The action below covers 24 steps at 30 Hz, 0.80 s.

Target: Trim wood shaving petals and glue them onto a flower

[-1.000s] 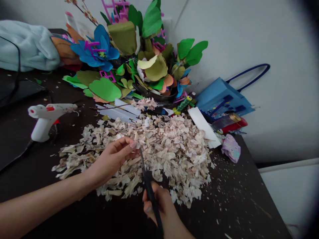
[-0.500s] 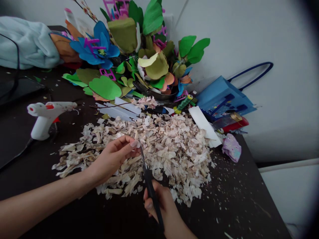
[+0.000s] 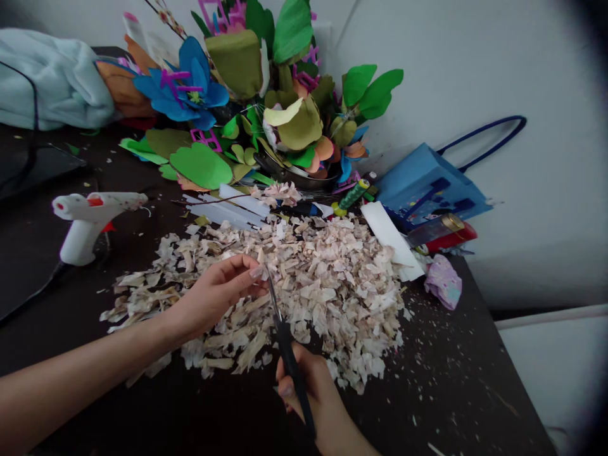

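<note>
Between its thumb and fingers, my left hand [image 3: 231, 283] pinches a small pale petal-like piece [image 3: 261, 257]. My right hand [image 3: 308, 380] is wrapped around the black handles of a pair of scissors [image 3: 286, 347]. The scissor blades point up and away and meet the pale piece at my left fingertips; whether they are parted there is too small to tell. Beneath both hands spreads a wide heap of dry, pale, papery flakes [image 3: 332, 285], beige to pinkish, lying on the dark table [image 3: 228, 411].
A white glue gun [image 3: 85, 225] stands at the left with its cord. Glue sticks [image 3: 223, 212], green thread [image 3: 354, 195] and a white strip [image 3: 392, 240] lie behind the heap. Colourful craft flowers [image 3: 297, 126] fill the back; a blue bag [image 3: 427, 180] leans by the wall.
Both hands keep nearly the same position, with the scissors still at the pale piece. The view has shifted very slightly.
</note>
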Motion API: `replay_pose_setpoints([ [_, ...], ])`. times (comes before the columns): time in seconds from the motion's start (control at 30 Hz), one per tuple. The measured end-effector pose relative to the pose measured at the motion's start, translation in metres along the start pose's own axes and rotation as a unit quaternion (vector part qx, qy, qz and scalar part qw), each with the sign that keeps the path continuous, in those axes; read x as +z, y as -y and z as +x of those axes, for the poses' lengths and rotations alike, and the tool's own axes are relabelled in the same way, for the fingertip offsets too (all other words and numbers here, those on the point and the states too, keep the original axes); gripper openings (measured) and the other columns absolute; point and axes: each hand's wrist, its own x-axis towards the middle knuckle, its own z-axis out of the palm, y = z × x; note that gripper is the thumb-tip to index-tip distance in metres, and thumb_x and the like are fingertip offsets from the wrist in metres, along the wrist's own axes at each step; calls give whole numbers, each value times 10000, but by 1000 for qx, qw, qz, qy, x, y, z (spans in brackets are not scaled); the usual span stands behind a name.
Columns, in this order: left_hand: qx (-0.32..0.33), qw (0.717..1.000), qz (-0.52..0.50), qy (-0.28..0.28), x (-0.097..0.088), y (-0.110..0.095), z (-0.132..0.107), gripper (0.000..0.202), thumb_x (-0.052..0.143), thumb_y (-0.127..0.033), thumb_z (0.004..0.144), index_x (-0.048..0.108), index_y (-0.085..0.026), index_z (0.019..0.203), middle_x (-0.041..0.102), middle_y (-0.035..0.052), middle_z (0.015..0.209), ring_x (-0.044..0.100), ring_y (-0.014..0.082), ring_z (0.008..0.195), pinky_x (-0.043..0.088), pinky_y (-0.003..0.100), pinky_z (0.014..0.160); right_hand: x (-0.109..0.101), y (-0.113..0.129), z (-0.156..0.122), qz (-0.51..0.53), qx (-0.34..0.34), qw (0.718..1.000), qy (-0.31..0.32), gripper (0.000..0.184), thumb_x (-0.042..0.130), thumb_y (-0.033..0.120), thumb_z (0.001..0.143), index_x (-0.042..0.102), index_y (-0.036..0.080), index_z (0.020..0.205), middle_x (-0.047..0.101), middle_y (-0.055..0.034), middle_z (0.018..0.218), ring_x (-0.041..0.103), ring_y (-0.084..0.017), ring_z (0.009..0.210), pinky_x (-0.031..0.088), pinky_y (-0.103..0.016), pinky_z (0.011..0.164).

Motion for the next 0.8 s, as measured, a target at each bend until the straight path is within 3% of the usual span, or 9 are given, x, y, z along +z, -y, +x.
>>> replay_pose_setpoints([
  [0.8,-19,995,20,94,-13,-8,12,253,798,-393,836,685,-167,813,729,44,870,686,126,759,587,242,743,-2,4,1,34,-1,999,19,515,656,721,801,570,215,771,518,12,643,493,-148,574,389,-244,519],
])
